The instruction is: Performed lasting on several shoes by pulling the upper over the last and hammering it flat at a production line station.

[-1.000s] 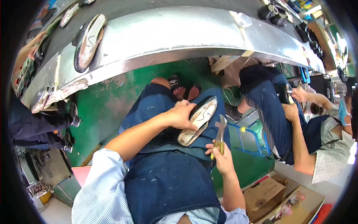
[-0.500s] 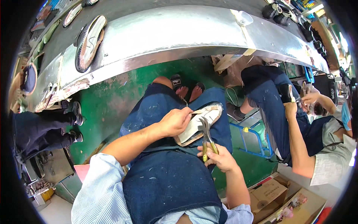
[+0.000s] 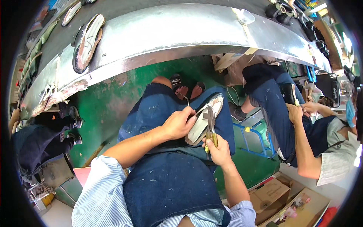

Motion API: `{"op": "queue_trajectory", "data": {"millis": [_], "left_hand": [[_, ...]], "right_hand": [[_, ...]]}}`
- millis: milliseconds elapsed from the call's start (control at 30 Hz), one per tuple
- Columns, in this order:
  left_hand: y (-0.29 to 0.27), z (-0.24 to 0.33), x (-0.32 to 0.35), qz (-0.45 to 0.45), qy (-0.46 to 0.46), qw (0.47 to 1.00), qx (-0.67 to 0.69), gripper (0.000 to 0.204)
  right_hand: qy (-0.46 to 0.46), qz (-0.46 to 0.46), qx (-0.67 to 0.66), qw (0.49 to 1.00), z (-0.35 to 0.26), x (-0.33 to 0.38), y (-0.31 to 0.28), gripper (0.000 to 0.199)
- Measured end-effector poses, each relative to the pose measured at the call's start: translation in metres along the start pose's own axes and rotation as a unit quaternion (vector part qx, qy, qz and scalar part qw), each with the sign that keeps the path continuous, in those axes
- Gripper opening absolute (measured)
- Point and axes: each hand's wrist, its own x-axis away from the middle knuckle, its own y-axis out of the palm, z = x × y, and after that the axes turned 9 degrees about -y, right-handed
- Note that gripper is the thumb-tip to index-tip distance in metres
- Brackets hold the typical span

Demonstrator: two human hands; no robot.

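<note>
An upturned shoe with a whitish underside and a stitched, pleated rim lies across my thighs, its dark upper showing along the far edge. Closed beside its left edge, my left hand grips a thin hooked metal tool whose bent end pokes up above the fingers. A pale strip runs between those fingers and the shoe; I cannot tell whether they pinch it. My right hand is wrapped round the yellow-green handles of pliers. Their metal head lies over the shoe's underside, and whether the jaws touch it I cannot tell.
Ahead stands a metal-edged workbench with another upturned shoe at its left. To the right, a co-worker's hands handle a dark shoe, near a blue metal frame. Cardboard boxes sit at the lower right.
The shoe has turned more upright, its far end rising. My left fingers have moved slightly from its edge. My right hand and the pliers have shifted up, with the fingers closed tighter round the handles.
</note>
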Motion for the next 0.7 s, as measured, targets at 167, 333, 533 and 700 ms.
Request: {"op": "queue_trajectory", "data": {"millis": [167,333,533,700], "left_hand": [[0.005,-0.006,0.026,0.113,0.097,0.989,-0.02,0.022],[0.009,-0.007,0.028,0.149,0.182,0.97,-0.054,0.01],[0.016,-0.011,0.028,0.127,0.216,0.966,-0.068,0.011],[0.014,-0.005,0.03,0.08,0.19,0.977,-0.051,0.007]], "right_hand": [[-0.002,-0.056,0.214,0.975,-0.015,0.026,-0.025,0.034],[-0.052,-0.088,0.327,0.939,-0.036,0.032,-0.026,0.052],[-0.078,-0.106,0.413,0.901,-0.041,0.026,-0.029,0.059],[0.03,-0.177,0.472,0.863,-0.084,0.002,-0.027,0.052]]}}
